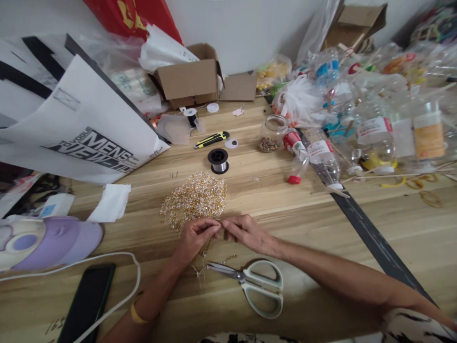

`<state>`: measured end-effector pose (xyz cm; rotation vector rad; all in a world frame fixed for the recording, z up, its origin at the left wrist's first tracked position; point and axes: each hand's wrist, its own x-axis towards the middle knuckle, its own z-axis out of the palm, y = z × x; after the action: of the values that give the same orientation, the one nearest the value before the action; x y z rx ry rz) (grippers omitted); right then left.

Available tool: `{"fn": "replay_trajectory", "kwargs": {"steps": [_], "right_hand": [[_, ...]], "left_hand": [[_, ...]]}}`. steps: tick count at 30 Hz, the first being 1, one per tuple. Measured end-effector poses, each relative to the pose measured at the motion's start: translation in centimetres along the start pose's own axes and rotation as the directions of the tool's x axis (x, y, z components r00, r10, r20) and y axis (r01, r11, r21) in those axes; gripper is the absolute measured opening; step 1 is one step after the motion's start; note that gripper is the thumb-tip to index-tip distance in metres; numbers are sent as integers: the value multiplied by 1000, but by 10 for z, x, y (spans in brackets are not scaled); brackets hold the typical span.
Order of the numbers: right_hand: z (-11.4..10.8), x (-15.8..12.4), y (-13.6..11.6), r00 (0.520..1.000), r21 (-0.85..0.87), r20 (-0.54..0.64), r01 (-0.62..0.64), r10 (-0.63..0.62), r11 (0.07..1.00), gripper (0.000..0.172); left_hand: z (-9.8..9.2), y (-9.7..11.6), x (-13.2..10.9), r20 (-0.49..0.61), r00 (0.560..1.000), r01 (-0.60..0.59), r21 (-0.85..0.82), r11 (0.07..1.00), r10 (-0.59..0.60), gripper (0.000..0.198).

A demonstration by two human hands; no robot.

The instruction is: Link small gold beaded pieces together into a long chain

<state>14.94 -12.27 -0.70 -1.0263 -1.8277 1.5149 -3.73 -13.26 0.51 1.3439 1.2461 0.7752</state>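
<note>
My left hand (194, 236) and my right hand (246, 232) meet fingertip to fingertip on the wooden table (321, 224), both pinched on a tiny gold piece too small to make out. A thin gold chain (210, 264) hangs down from under my left hand toward the scissors. Just beyond my fingers lies a heap of small gold and white beads and findings (195, 197). White-handled scissors (255, 281) lie shut below my right hand.
A spool of clear thread (218, 160), a yellow utility knife (212, 139) and a jar of coloured beads (270, 135) lie behind the heap. Plastic bottles (323, 159) crowd the right. A black phone (87, 301), white cable, purple cap (53, 238) and white bag (78, 128) sit left.
</note>
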Motion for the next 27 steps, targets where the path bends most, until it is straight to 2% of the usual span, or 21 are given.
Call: {"fn": "replay_trajectory", "kwargs": {"steps": [3,8,14,20,27], "right_hand": [[0,2,0,1000,105,20,6,-8,994,52],[2,5,2,997,317,-78,50,-27,947,37],[3,7,4,993,456,-121,43,14,889,30],[1,7,1,997,435,-77,9,27,900,31],[1,7,-1,996,428,-85,19,20,903,32]], "left_hand": [[2,-3,-1,29,999,-42,13,999,41,16],[1,-7,-1,60,995,-87,66,994,83,14],[2,-7,0,65,996,-61,97,993,55,12],[4,-6,0,68,996,-62,99,993,55,14],[3,-9,0,72,995,-75,138,988,66,17]]}}
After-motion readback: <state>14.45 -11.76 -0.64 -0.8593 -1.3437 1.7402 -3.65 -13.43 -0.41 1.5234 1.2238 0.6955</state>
